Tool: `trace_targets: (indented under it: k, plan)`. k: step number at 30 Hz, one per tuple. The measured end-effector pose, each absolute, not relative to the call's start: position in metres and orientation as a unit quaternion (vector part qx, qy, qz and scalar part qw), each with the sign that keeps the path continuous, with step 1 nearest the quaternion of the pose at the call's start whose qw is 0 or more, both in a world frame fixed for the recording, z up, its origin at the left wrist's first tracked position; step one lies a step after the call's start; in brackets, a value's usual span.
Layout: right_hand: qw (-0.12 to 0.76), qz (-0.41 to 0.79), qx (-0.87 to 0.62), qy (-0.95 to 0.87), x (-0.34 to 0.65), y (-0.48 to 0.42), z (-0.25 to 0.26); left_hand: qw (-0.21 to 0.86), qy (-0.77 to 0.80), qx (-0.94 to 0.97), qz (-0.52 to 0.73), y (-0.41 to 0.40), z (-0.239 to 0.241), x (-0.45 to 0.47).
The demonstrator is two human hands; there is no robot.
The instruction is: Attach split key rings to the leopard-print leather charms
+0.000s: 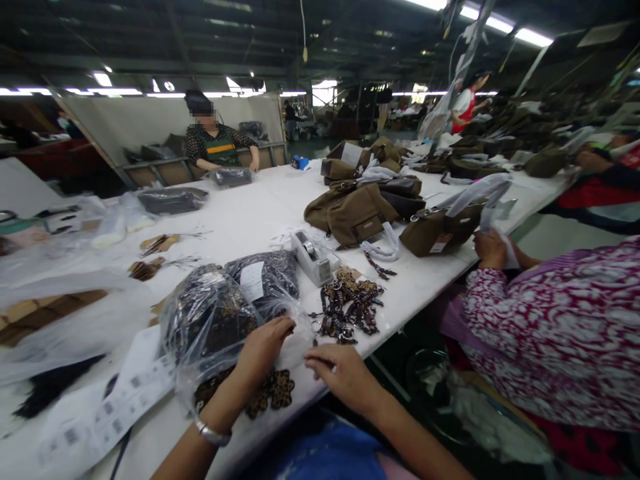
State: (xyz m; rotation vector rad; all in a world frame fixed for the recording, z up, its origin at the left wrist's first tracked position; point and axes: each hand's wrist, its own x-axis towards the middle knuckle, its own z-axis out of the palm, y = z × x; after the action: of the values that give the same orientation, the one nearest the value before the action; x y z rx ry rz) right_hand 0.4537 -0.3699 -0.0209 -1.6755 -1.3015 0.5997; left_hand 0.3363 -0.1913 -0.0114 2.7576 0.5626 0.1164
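Note:
My left hand point(266, 343), with a silver band at the wrist, hovers over the table's near edge beside a clear plastic bag point(210, 320) of dark, patterned pieces. Its fingers are closed, and whatever they may hold is hidden. Across a small gap, my right hand point(345, 375) has thumb and fingers pressed together; I cannot make out anything between them. Just beyond lies a pile of leopard-print straps with metal rings point(347, 310). Several flower-shaped leopard-print pieces point(281, 390) lie below my left wrist.
A tape dispenser point(313, 257) stands behind the pile. Brown bags point(363, 213) are heaped further back. Label sheets point(117, 407) lie at left. At right, a co-worker in a patterned sleeve point(545, 320) handles a bag; another person point(217, 143) works across the white table point(245, 217).

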Motion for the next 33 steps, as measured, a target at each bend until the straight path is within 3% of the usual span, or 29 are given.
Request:
trace_targets:
  k: [8,15,18,23,27,33]
  plan:
    - [0.233,0.189,-0.782,-0.547,0.395,-0.338,-0.058,0.278,0.155,0.943,0.100,-0.213,-0.011,0.310]
    - [0.317,0.211,-0.742,-0.551,0.407,-0.346,-0.060,0.261,0.208,0.941,0.058,-0.215,-0.026,0.287]
    - [0.334,0.164,-0.755,-0.539,0.427,-0.353,-0.051,0.241,0.230,0.940,0.070,-0.219,-0.030,0.282]
    - [0.257,0.064,-0.829,-0.492,0.473,-0.342,-0.034,0.200,0.257,0.945,0.021,-0.237,-0.027,0.282]
    - [0.181,0.067,-0.848,-0.493,0.485,-0.315,-0.036,0.183,0.276,0.942,-0.050,-0.249,-0.031,0.285]
    - [0.098,0.080,-0.860,-0.494,0.485,-0.295,-0.038,0.176,0.293,0.938,-0.053,-0.245,-0.032,0.284]
